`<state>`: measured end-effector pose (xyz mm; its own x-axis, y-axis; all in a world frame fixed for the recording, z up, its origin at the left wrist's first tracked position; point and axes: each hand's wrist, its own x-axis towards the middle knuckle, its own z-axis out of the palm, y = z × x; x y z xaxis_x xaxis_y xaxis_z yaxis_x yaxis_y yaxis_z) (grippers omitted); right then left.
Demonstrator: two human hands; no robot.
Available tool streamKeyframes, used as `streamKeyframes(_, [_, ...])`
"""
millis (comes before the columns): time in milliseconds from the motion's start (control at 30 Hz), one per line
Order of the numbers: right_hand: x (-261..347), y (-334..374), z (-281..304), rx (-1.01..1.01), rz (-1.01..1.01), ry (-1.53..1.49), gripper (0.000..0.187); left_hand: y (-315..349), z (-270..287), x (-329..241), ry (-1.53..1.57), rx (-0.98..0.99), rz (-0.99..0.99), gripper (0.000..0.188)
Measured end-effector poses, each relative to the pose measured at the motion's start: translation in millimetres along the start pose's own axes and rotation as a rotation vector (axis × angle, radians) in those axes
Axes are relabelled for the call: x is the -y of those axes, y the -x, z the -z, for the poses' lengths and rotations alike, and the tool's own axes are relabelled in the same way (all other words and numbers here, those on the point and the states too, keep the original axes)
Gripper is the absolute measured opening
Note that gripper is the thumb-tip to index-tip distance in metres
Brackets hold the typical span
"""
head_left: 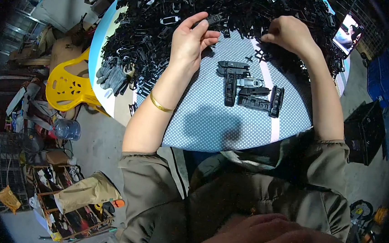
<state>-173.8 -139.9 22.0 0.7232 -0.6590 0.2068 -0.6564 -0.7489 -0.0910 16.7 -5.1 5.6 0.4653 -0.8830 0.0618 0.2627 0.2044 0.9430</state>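
Observation:
My left hand point(191, 39) is raised over the near edge of a big heap of black plastic parts point(150, 42). Its thumb and forefinger pinch a long dark plastic part point(214, 19), while the other fingers curl loosely. Across from it, my right hand point(293, 34) bends down at the heap's edge with its fingers drawn together; whatever they grip is hidden. Between my forearms, several black boat-shaped plastic pieces point(230, 88) lie grouped on the dotted tablecloth point(203, 127), one with a grey top piece point(251, 83). Small black cross-shaped bits point(261, 56) lie below my right hand.
Grey work gloves point(112, 75) rest at the table's left side. A lit phone screen point(348, 34) stands at the right edge. A yellow plastic chair point(71, 84) is left of the table. On the floor are a rack of goods point(71, 203) and a black crate point(363, 130).

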Motion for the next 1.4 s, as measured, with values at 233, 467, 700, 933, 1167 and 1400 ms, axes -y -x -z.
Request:
streamKeyframes(233, [-4, -3, -27, -0.324, 0.11, 0.104, 0.009, 2, -4, -1, -0.022, 0.028, -0.017, 0.032])
streamKeyframes(467, [-5, -13, -43, -0.297, 0.22, 0.146, 0.013, 1, -5, 3, -0.043, 0.035, 0.025, 0.031])
streamKeyframes(700, [-3, -13, -32, -0.508, 0.207, -0.095, 0.043, 1, -3, 6, -0.065, 0.033, 0.046, 0.03])
streamKeyframes(933, [6, -13, -29, -0.485, 0.411, -0.159, 0.04, 1, -4, 6, -0.077, 0.018, 0.031, 0.027])
streamKeyframes(1167, [18, -5, -14, -0.179, 0.238, -0.5, 0.038, -2, 2, 1, -0.055, 0.008, -0.006, 0.028])
streamKeyframes(1400, [37, -4, -30, -0.24, 0.254, -0.332, 0.026, -4, 3, 2, -0.068, -0.016, -0.008, 0.029])
